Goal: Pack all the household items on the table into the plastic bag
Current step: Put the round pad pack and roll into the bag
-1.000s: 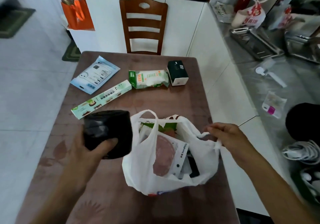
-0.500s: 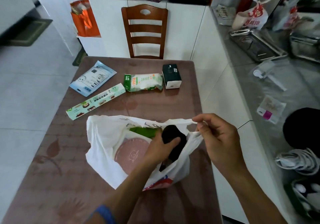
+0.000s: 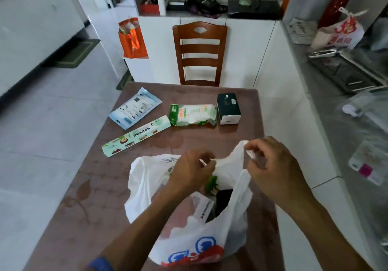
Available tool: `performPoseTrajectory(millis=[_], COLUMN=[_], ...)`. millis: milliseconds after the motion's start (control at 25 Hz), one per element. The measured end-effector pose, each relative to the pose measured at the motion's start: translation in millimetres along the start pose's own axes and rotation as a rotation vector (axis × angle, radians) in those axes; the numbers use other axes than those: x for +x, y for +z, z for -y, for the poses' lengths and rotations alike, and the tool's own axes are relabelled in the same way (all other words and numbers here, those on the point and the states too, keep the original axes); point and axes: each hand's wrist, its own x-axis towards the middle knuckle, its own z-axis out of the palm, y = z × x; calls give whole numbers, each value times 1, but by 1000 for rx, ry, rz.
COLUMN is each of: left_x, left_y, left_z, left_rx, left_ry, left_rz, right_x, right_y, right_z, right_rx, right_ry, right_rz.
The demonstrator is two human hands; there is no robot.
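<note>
A white plastic bag [image 3: 189, 241] with a red and blue print lies on the brown table [image 3: 88, 197]. The black roll [image 3: 223, 202] and other packed items show through its mouth. My left hand [image 3: 190, 172] pinches the bag's far rim at the middle. My right hand [image 3: 273, 165] pinches a handle and lifts it. Beyond the bag lie a long green-and-white box [image 3: 136, 138], a light-blue flat pack [image 3: 135, 111], a green-and-white soft pack [image 3: 193, 115] and a dark green box [image 3: 228, 109].
A wooden chair [image 3: 199, 54] stands at the table's far end. An orange bag [image 3: 133, 39] hangs on the white cabinet at the left. A grey counter [image 3: 344, 136] with trays and packets runs along the right.
My left hand has put the black roll into the bag, let it go and taken hold of the bag's rim. My right hand has kept its handle and risen a little.
</note>
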Motion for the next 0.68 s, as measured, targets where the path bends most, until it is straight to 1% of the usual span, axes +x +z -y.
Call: performPoseTrajectory(millis=[120, 160, 240, 280, 320, 360, 440, 480, 520, 560, 680], left_x=[42, 60, 97, 115, 132, 148, 173, 181, 188, 192, 183], left_y=[-35, -41, -44, -42, -40, -37, -40, -45, -50, -54, -42], left_z=[23, 36, 70, 87, 106, 126, 162, 181, 201, 219, 252], left_rx=[59, 92, 136, 148, 188, 298, 601, 700, 752, 804, 961], left_ry=[36, 12, -97, -161, -214, -223, -183, -181, -196, -195, -133], left_rz=[-100, -111, -89, -46, 44, 178, 510, 619, 665, 673, 679], right_x=[34, 45, 69, 83, 97, 112, 144, 162, 181, 199, 247], right_y=[12, 18, 33, 44, 56, 67, 86, 96, 107, 119, 169], right_z=[-2, -2, 1, 4, 5, 5, 1, -4, -11, -19, -44], right_rx=[-105, -124, -178, -220, -258, -283, -292, -279, -261, -254, -322], right_ry=[-44, -57, -80, -88, -90, -90, -86, -80, -70, -61, -50], right_rz=[83, 96, 113, 143, 192, 253, 395, 471, 540, 594, 686])
